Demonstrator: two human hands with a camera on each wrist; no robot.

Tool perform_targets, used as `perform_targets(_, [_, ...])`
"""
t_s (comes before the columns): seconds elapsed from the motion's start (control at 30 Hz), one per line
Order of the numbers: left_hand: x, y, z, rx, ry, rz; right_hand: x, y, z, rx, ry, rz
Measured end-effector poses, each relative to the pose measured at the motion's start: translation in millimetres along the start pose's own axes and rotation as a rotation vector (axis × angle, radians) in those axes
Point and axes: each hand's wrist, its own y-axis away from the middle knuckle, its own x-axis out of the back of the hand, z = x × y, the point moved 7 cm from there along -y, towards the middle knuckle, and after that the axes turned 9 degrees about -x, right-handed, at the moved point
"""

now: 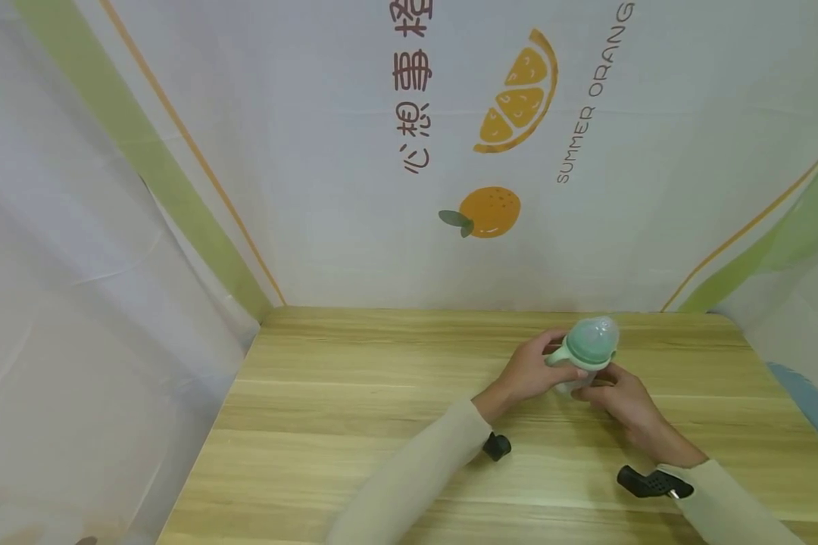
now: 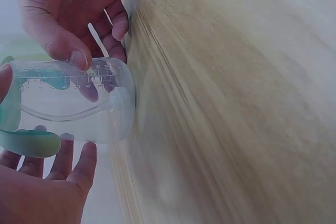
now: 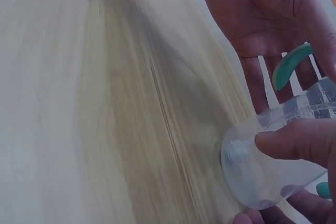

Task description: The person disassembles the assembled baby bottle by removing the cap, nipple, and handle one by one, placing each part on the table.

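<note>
A baby bottle (image 1: 582,371) with a clear dome cap, a mint-green collar and side handles is between both hands near the table's back right. In the left wrist view its clear body (image 2: 68,98) shows measuring marks and a tube inside. My left hand (image 1: 528,371) holds the upper part by a handle, thumb across the front. My right hand (image 1: 627,409) grips the lower body; in the right wrist view its thumb (image 3: 299,142) presses the clear wall near the base. Whether the base touches the table cannot be told.
The wood-grain table (image 1: 354,424) spreads to the left and front of the hands. Behind it hangs a white curtain (image 1: 341,227) printed with oranges and lettering. Black wrist mounts (image 1: 497,446) stick out from the cream sleeves. Something blue (image 1: 807,401) shows beyond the right edge.
</note>
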Motion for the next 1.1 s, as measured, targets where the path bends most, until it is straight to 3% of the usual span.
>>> perform_targets(0.47, [16.6, 15.5, 1.2, 0.005, 0.005, -0.001, -15, -0.5, -6, 0.027, 0.015, 0.006])
perform_targets(1.1, [46.7, 22.4, -6.9, 0.043, 0.033, -0.033, -39, -0.6, -15, 0.049, -0.028, -0.038])
